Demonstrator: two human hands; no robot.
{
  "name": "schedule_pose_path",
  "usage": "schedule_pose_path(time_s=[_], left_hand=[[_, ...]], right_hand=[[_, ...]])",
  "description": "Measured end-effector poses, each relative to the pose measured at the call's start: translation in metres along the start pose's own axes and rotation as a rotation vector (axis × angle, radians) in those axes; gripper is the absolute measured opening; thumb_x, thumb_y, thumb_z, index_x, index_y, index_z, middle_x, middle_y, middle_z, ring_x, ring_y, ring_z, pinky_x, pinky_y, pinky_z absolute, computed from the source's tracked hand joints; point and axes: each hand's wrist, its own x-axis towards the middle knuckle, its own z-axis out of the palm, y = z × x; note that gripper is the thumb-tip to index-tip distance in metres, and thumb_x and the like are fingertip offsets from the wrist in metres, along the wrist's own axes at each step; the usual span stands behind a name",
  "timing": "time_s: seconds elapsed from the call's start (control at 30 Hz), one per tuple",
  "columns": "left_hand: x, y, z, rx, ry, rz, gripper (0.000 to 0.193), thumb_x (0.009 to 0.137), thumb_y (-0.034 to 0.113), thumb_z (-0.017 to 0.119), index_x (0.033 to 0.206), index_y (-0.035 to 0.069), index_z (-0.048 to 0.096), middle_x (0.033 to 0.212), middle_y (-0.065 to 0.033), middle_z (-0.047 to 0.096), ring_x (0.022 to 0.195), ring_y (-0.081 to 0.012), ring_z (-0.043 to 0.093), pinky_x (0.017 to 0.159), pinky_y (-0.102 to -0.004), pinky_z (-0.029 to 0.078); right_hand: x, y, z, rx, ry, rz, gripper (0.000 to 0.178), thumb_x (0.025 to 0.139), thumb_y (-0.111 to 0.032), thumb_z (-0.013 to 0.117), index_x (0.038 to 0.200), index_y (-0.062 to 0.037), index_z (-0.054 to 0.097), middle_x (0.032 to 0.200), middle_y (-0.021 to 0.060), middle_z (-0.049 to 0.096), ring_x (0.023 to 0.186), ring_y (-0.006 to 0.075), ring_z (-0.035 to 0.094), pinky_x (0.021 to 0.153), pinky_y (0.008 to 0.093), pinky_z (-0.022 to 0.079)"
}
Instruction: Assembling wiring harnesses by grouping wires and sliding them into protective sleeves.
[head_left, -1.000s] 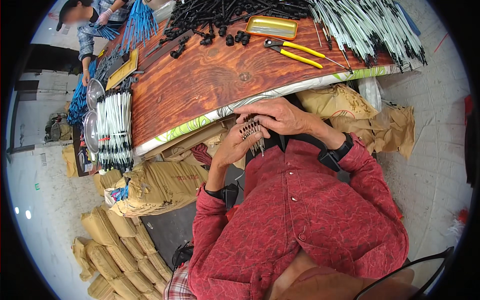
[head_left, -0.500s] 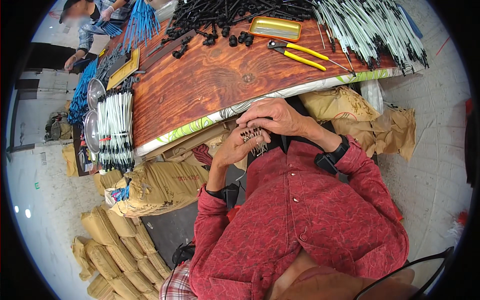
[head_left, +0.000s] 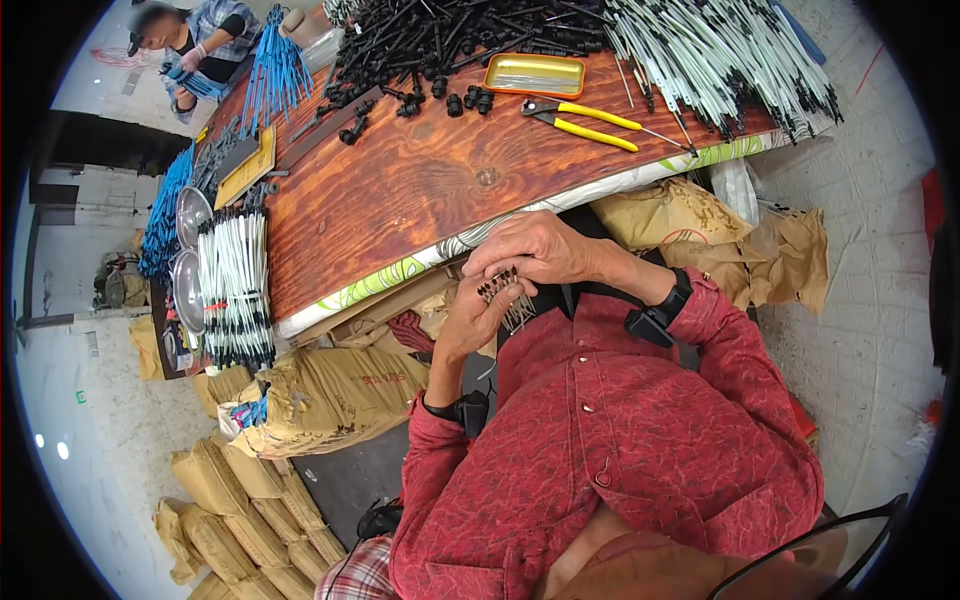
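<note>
Just off the table's near edge, both my hands meet in front of my body. My left hand [head_left: 474, 312] is closed round a small bundle of thin pale rods with black tips [head_left: 514, 312], its thumb lying across them. The black tips make a short row above the thumb, while the pale ends stick out below. Over the top of the bundle curls my right hand [head_left: 542, 246], fingers bent together against the left hand's fingers. Whatever the right fingertips pinch is hidden beneath them.
On the wooden table [head_left: 400, 190] lie yellow-handled pliers [head_left: 590, 125], a yellow tray [head_left: 535, 75], black fittings [head_left: 470, 30], loose white rods [head_left: 710, 60] and a tied white-rod bundle [head_left: 234, 285]. Brown sacks [head_left: 330, 395] stand below left. Another person [head_left: 205, 45] handles blue rods at far left.
The view has shifted slightly, so the table sits a little further left. My hands stay together on the bundle, the right hand slightly lower over it. The other person's hands have come together.
</note>
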Motion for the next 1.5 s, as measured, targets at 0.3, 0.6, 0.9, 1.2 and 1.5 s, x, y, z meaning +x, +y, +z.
schedule_pose_path(time_s=[0.3,0.6,0.9,1.2,1.5], left_hand=[[-0.014,0.003,-0.009,-0.048,-0.062,-0.030,0.023,0.097,0.016,0.052,0.091,-0.001,0.066,0.083,-0.0057,0.065,0.080,-0.0177,0.060,0.073,-0.0285,0.047],[-0.013,0.004,-0.008,-0.123,0.037,0.108,0.024,0.097,0.018,0.052,0.092,0.000,0.066,0.093,-0.0079,0.065,0.090,-0.0199,0.060,0.077,-0.0304,0.048],[-0.012,0.000,-0.007,-0.026,0.082,0.182,0.017,0.094,0.011,0.054,0.093,-0.001,0.067,0.097,-0.0098,0.066,0.089,-0.0219,0.063,0.078,-0.0308,0.050],[-0.021,0.016,0.006,0.034,0.039,0.185,0.017,0.089,0.000,0.052,0.095,-0.001,0.069,0.101,-0.0132,0.067,0.093,-0.0247,0.065,0.080,-0.0327,0.051],[-0.025,0.007,0.000,0.045,0.041,0.202,0.018,0.086,-0.002,0.054,0.095,-0.001,0.069,0.103,-0.0140,0.067,0.095,-0.0253,0.065,0.082,-0.0328,0.052]], right_hand=[[0.001,-0.014,0.005,0.107,-0.104,0.099,0.029,0.096,-0.027,0.050,0.104,-0.0053,0.068,0.089,0.0067,0.069,0.078,0.0173,0.067,0.067,0.0296,0.052],[-0.003,-0.006,0.006,0.509,-0.042,0.370,0.067,0.100,-0.053,0.028,0.108,0.0003,0.067,0.099,0.0123,0.068,0.087,0.0173,0.064,0.081,0.0308,0.049],[0.009,-0.016,-0.019,0.263,-0.130,0.180,0.056,0.100,-0.047,0.037,0.109,-0.0005,0.067,0.106,0.0129,0.067,0.093,0.0244,0.065,0.086,0.0349,0.048],[0.069,0.075,-0.168,-1.071,0.169,0.430,0.019,0.084,-0.024,0.058,0.090,-0.0104,0.071,0.090,0.0101,0.069,0.082,0.0318,0.065,0.067,0.0403,0.052],[0.085,0.111,-0.174,-1.285,-0.002,0.415,0.018,0.081,-0.023,0.056,0.082,-0.0096,0.069,0.081,0.0134,0.068,0.075,0.0317,0.065,0.064,0.0438,0.051]])
